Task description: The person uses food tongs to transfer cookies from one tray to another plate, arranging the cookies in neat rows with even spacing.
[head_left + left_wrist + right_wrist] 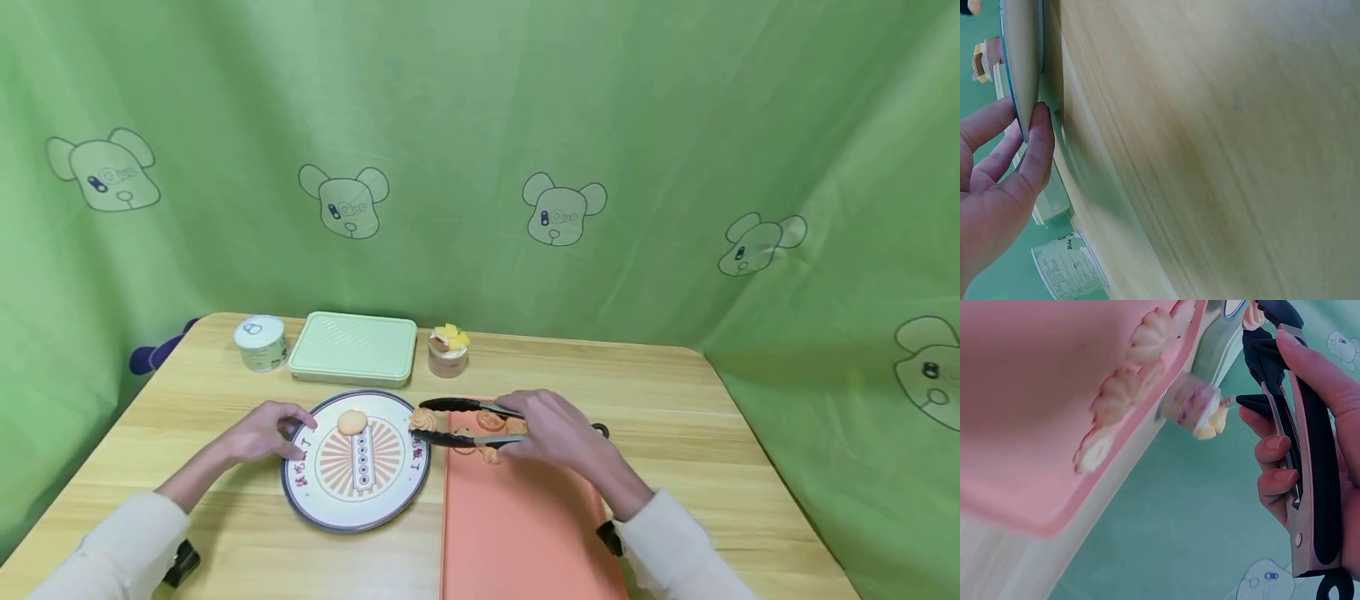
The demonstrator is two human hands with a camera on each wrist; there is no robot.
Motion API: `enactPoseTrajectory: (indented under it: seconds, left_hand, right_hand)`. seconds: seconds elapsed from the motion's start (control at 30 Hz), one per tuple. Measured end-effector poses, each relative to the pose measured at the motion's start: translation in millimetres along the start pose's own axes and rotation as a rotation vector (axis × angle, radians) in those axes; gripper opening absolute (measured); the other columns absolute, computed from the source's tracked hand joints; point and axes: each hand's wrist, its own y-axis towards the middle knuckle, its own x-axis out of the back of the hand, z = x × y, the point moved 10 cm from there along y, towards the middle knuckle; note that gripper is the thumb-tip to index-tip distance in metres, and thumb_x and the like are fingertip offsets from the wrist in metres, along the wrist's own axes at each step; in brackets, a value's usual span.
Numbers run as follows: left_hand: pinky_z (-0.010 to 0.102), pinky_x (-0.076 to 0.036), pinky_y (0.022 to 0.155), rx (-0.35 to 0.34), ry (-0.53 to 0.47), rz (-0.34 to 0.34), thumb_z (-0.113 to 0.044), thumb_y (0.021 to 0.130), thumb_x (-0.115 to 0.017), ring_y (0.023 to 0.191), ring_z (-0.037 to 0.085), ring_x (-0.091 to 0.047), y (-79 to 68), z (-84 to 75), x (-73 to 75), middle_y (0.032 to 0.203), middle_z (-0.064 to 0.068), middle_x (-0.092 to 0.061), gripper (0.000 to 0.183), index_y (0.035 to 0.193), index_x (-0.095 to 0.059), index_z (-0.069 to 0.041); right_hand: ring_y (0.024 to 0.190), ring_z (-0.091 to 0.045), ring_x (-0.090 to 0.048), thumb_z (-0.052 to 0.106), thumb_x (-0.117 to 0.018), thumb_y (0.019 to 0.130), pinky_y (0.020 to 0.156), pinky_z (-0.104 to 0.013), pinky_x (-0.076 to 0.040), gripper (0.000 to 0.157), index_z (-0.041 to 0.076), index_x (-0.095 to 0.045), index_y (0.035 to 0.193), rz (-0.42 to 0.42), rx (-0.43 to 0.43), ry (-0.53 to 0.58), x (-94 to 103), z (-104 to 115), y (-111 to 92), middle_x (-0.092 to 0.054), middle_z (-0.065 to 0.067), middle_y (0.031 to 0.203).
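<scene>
Head view: my right hand is curled round black tongs, their tips clamped on a swirl cookie at the right edge of the plate. That cookie could crumble if I squeeze too hard, or drop if my grip slackens. Counted: one round cookie on the plate; at least four cookies on one pink tray, partly hidden by tongs and hand; behind, one can, one box, one cup.

Left wrist view: my left hand pinches the plate's rim, fingers above and below. Tipping that rim could, I judge, slide the round cookie. One can, one cup here.

Right wrist view: my fingers wrap the one pair of tongs; uneven pressure might twist the single swirl cookie free.
</scene>
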Motion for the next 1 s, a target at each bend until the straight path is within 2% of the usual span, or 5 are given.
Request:
enactPoseTrajectory:
  seconds: [0.23,0.43,0.67,0.8,1.0]
  left_hand:
    - [0.029,-0.047,0.077,0.0,0.003,0.003,0.0,0.066,-0.078,0.094,0.023,-0.054,1.5,-0.3,1.1,0.108,0.015,-0.061,0.044,0.108,-0.063,0.001]
    - [0.032,-0.048,0.08,-0.02,0.003,0.013,-0.001,0.066,-0.078,0.095,0.024,-0.055,1.0,-0.9,-0.4,0.108,0.016,-0.061,0.045,0.108,-0.063,0.002]
    - [0.03,-0.048,0.079,-0.007,-0.002,0.007,-0.001,0.066,-0.078,0.096,0.024,-0.055,1.3,2.5,-0.4,0.109,0.016,-0.061,0.044,0.107,-0.063,0.001]
    - [0.029,-0.047,0.078,-0.008,-0.002,0.009,-0.001,0.066,-0.078,0.095,0.023,-0.054,1.4,0.6,-0.9,0.107,0.014,-0.06,0.044,0.108,-0.063,0.001]
    - [0.026,-0.048,0.074,-0.024,-0.017,0.019,-0.002,0.066,-0.079,0.091,0.022,-0.054,1.7,0.9,-0.3,0.104,0.015,-0.06,0.044,0.108,-0.063,0.002]
  right_hand:
    - [0.109,-0.024,-0.063,0.035,-0.082,0.07,0.09,-0.039,-0.052,0.063,0.008,-0.062,0.123,0.038,-0.032,0.03,-16.8,7.1,29.6,-0.067,-0.007,0.119]
    - [0.106,-0.023,-0.063,0.036,-0.082,0.07,0.09,-0.04,-0.051,0.064,0.008,-0.061,0.124,0.084,-0.051,0.024,-30.2,12.0,46.5,-0.067,-0.007,0.118]
    - [0.09,-0.016,-0.062,0.035,-0.082,0.07,0.079,-0.035,-0.052,0.058,0.01,-0.064,0.119,0.131,-0.027,0.025,-44.0,21.5,55.3,-0.069,-0.003,0.108]
    - [0.087,-0.013,-0.06,0.034,-0.082,0.069,0.077,-0.033,-0.051,0.054,0.014,-0.065,0.116,0.132,-0.025,0.022,-48.3,23.8,57.7,-0.069,0.0,0.104]
    - [0.086,-0.013,-0.059,0.035,-0.082,0.069,0.077,-0.033,-0.051,0.057,0.014,-0.064,0.119,0.135,-0.016,0.001,-52.3,27.5,59.1,-0.069,-0.001,0.107]
